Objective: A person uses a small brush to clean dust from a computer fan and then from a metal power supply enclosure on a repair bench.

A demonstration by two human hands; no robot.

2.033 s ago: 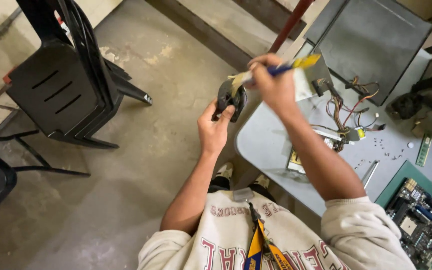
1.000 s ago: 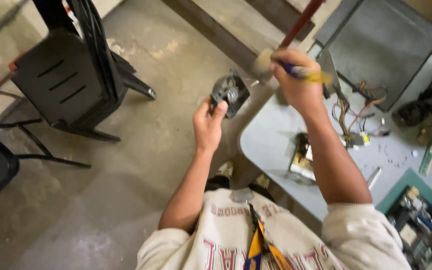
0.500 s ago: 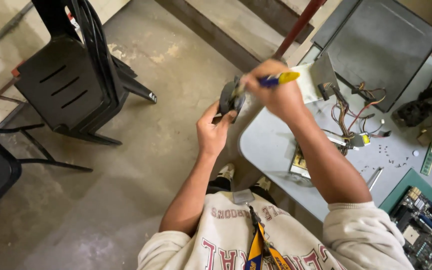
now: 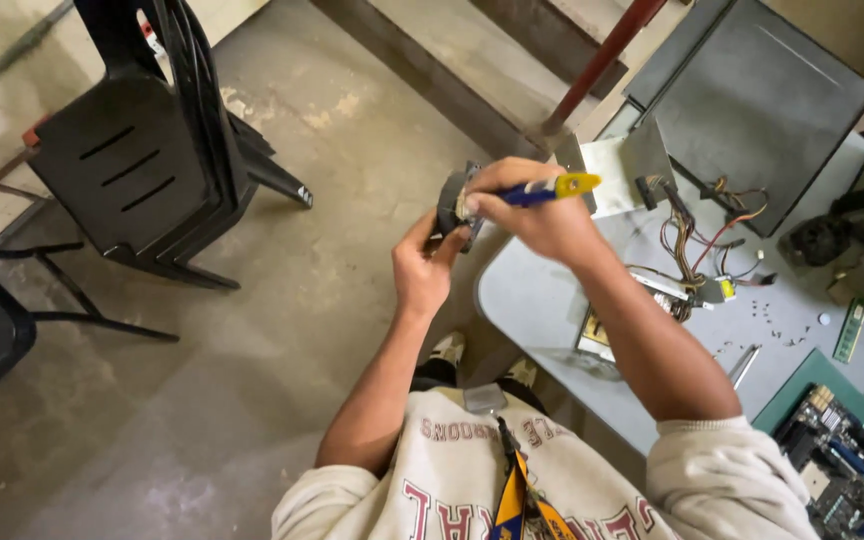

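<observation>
The left hand (image 4: 424, 268) grips a small round dark grey fan part (image 4: 455, 205) from below, with its fingers closed around the lower edge. This part is held in the air over the bare concrete floor (image 4: 282, 330), just beside the rounded corner of the grey table (image 4: 532, 300). The right hand (image 4: 542, 215) has its fingers closed around a brush with a blue and yellow handle (image 4: 550, 189), and the brush end touches the fan part. On the table lie a bundle of coloured wires (image 4: 697, 245), a dark grey metal case panel (image 4: 762, 100) and a green circuit board (image 4: 837, 455). 1 stack of black plastic chairs (image 4: 152, 150) stands on the floor, well apart to the left.
</observation>
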